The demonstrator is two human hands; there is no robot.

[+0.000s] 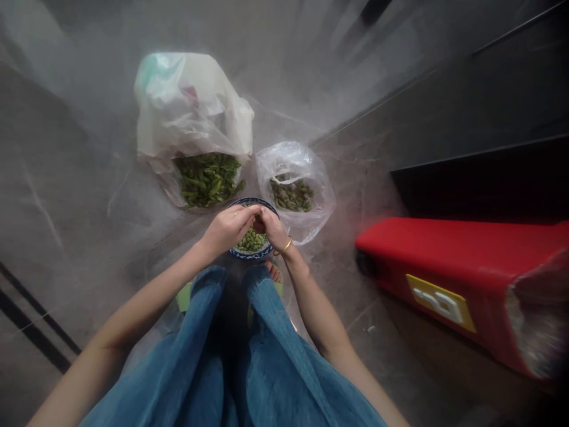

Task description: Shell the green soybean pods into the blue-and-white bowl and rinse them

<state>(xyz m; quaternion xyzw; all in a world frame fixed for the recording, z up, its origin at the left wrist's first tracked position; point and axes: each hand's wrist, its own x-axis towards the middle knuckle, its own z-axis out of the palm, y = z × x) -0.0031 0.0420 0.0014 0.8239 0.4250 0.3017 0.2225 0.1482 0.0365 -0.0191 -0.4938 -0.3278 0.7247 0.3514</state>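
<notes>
My left hand [233,225] and my right hand [272,228] meet above a blue-and-white patterned bowl [249,255]. Both are closed, with the fingertips pinched together; whatever is between them is too small and hidden to name. Shelled green beans [252,241] lie in the bowl, partly covered by the hands. Just beyond, at the left, green bean pods [208,181] fill the mouth of a large white plastic bag [191,112]. A smaller clear plastic bag [317,207], right of the bowl, holds darker brownish-green pods or hulls [291,194].
The bowl and bags are on a grey tiled floor [89,196]. To the right stands a red box-like object [444,246] with a yellow label, beside a dark panel [484,184]. My knees in blue cloth [262,290] are close behind the bowl.
</notes>
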